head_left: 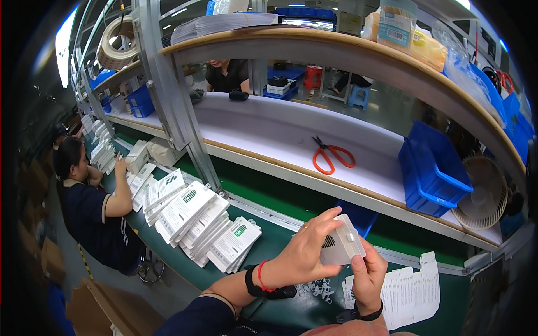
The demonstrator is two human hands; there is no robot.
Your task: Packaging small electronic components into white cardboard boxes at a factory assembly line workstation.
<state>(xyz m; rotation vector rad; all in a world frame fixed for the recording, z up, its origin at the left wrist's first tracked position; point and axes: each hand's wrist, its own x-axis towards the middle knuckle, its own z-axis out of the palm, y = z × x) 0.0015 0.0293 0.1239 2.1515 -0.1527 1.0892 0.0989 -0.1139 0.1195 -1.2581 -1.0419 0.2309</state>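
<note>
Both my hands hold a small white carton (pixel 343 246) with a green print above the green bench. My left hand (pixel 305 249), with a red cord and a black band at the wrist, grips its left side between fingers and thumb. My right hand (pixel 370 274) closes on the right side, its thumb near a small white tab on the end face. Below the hands lie several small clear-white plastic pieces (pixel 319 290). Flat, unfolded white cartons (pixel 412 294) fan out beside my right wrist. To the left stand stacks of white printed packs (pixel 188 210).
Orange-handled scissors (pixel 332 155) lie on the white shelf ahead. Blue bins (pixel 434 173) and a round fan (pixel 481 193) stand at its right end. A metal post (pixel 168 95) rises at left. A co-worker (pixel 92 207) sits along the bench; another person (pixel 227 75) is behind the shelf.
</note>
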